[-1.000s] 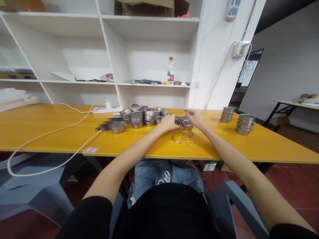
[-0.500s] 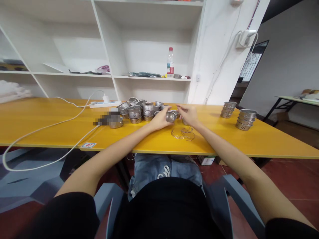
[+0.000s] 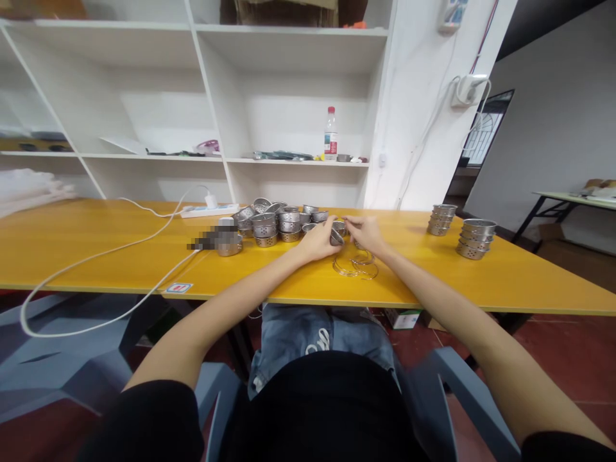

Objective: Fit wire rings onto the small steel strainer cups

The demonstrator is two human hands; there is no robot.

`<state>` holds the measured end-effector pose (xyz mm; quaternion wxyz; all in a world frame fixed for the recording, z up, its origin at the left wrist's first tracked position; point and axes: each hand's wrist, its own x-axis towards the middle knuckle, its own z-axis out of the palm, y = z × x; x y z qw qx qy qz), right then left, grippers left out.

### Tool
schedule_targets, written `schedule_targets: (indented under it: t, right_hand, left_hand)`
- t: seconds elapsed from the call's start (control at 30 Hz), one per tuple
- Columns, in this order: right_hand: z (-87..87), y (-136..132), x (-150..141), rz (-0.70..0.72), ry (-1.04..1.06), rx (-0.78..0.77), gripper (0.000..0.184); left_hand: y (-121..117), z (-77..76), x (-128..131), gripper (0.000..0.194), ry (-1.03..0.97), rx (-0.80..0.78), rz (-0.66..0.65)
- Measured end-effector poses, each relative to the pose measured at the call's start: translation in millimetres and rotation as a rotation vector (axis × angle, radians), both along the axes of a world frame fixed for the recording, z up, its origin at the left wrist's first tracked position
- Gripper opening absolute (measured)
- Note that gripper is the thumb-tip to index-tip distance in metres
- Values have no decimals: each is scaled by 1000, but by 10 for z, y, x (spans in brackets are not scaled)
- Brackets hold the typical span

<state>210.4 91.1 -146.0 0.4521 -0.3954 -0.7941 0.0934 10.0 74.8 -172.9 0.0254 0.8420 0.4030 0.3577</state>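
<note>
Left hand [image 3: 317,242] curled around a round, shiny metal cup [image 3: 337,238], I hold it tilted beyond thin wire rings [image 3: 356,274], behind the smooth yellow tabletop's [image 3: 500,282] front edge; white shelves [image 3: 291,30] rise past its back edge. My right hand [image 3: 364,233] bends in beside it, its grasp unclear to me.

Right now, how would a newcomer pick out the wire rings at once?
Find the long yellow table, then the left hand and right hand over it. Between those hands and the table's near edge lie the wire rings. They are thin, bare loops, unlike the perforated metal cups nearby.
</note>
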Motion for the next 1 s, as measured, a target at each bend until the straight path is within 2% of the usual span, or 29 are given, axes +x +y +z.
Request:
schedule_targets:
  t: [0.23,0.43,0.67,1.0]
  right_hand:
    - [-13,-14,-12,11,-36,-3,33]
    - [-24,-18,4,20,-90,-22,32]
    - [-28,-33,-12,10,-129,-10,30]
    - [9,-67,-8,-11,-261,89,30]
  left_hand:
    - [-9,-6,26,84,-11,8,-8]
    - [-31,-4,31,78,-46,-50,-71]
    - [-85,3,50,89,-115,-139,-64]
    - [-97,11,39,83,-98,-122,-56]
